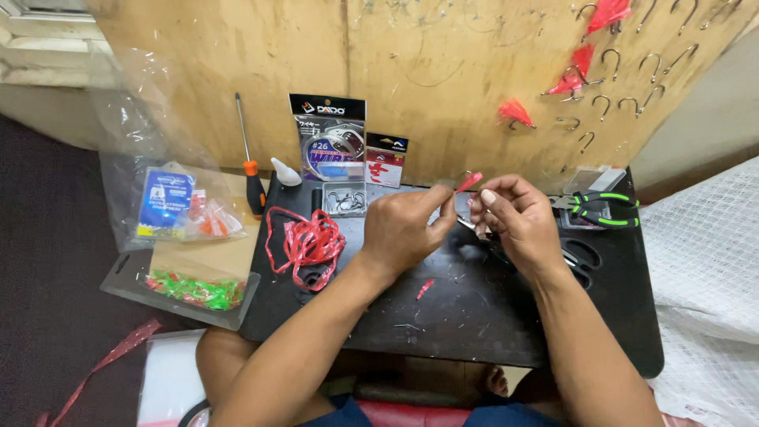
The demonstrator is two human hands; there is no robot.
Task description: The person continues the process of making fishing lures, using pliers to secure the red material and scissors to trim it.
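Near the centre of the frame, the left hand (407, 225) and the right hand (514, 217) meet above a black desk (474, 316). The left hand's thumb and forefinger are pressed together on a small red strip (468, 183), which sticks up just above the two hands; the right hand's fingers are curled in close beside it, fingertips almost touching the left hand's (whether they also grip the strip cannot be told).

To the left of the hands, a tangle of red ribbon (304, 243) lies on the desk, and a small red scrap (424, 289) lies below the hands, apart from them. Behind the hands, a clear box of hooks (345, 199) sits at the desk's far edge, with a packet of coiled wire (330, 142) and a small red-and-white packet (386, 162) propped upright against the wooden board (411, 71). An orange-handled screwdriver (251, 162) leans there too, beside a small white nozzle bottle (285, 172).

At the right of the frame, black-and-green pliers (605, 209) rest on the desk, with black scissors (581, 257) partly hidden under the right wrist. Bare hooks (609, 62) and red-tufted hooks (514, 112) hang on the board at upper right. Left of the desk lie a clear tray of green pieces (194, 291) and a plastic bag with a blue packet (164, 202).
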